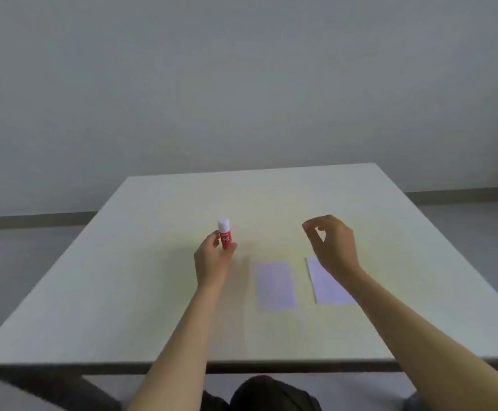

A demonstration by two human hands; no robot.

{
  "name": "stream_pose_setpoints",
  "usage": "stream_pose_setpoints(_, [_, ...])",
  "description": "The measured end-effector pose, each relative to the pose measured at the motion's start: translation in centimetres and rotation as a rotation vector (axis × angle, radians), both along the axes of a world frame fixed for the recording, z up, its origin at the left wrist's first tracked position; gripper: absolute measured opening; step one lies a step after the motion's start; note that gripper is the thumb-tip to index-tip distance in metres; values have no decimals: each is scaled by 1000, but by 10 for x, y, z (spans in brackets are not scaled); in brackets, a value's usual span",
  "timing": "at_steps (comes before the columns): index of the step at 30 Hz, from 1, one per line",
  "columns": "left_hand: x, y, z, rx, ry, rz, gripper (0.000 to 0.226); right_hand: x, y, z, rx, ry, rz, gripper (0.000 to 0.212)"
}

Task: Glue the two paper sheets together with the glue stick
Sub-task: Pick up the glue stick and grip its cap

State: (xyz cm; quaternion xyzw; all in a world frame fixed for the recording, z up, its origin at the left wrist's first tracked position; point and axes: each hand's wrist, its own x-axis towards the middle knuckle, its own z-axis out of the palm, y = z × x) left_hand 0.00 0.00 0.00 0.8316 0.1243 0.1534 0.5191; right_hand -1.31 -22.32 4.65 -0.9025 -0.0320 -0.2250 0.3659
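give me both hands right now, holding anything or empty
Left hand: closed on the glue stick, held upright, cap on.
Right hand: open, fingers curled, holding nothing, above the right paper sheet.

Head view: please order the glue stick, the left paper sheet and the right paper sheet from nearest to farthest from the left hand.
1. Glue stick: held upright in the left hand, white cap on top.
2. Left paper sheet: flat on the table, just right of that hand.
3. Right paper sheet: farther right, partly under the right hand.
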Motion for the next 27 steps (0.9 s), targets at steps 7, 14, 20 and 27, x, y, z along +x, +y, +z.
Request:
stream_pose_setpoints(7, [9,-14,-2,86,-78,77,15,16,21,7,29,128,131,25])
stream_pose_setpoints(14, [7,-29,32,389,-302,-228,29,28,38,35,433,475,270,55])
stream_pose_setpoints(20, [-5,-36,47,577,-333,-318,32,28,23,38,384,439,356,21])
stream_pose_setpoints(27, [-15,-49,46,575,-310,-331,36,21,6,36,392,492,375,42])
